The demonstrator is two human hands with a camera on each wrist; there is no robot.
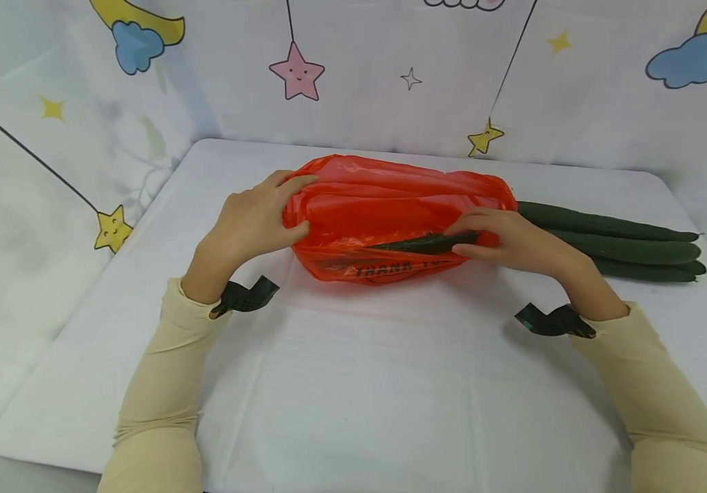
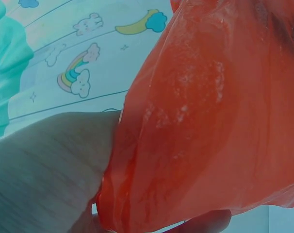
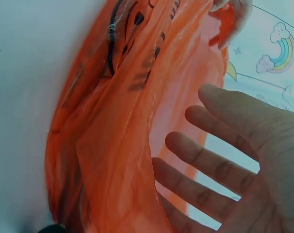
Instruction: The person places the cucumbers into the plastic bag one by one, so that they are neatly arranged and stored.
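A red plastic bag (image 1: 384,185) with THANK YOU printed on it lies on its side in the head view, its mouth spread toward me. Inside it a dark green cucumber (image 1: 417,244) shows through the opening. At the bag's left end my left hand (image 1: 251,216) grips the edge, thumb in front; in the left wrist view the red film (image 2: 195,121) fills most of the picture. My right hand (image 1: 513,236) is at the right side of the opening. Its fingers (image 3: 205,165) are spread and relaxed beside the bag's rim in the right wrist view, holding nothing.
Several long dark green cucumbers (image 1: 624,243) lie side by side to the right of the bag, behind my right hand. A white cloth (image 1: 365,383) covers the table. A patterned curtain (image 1: 365,103) with stars, moons and clouds hangs along the back.
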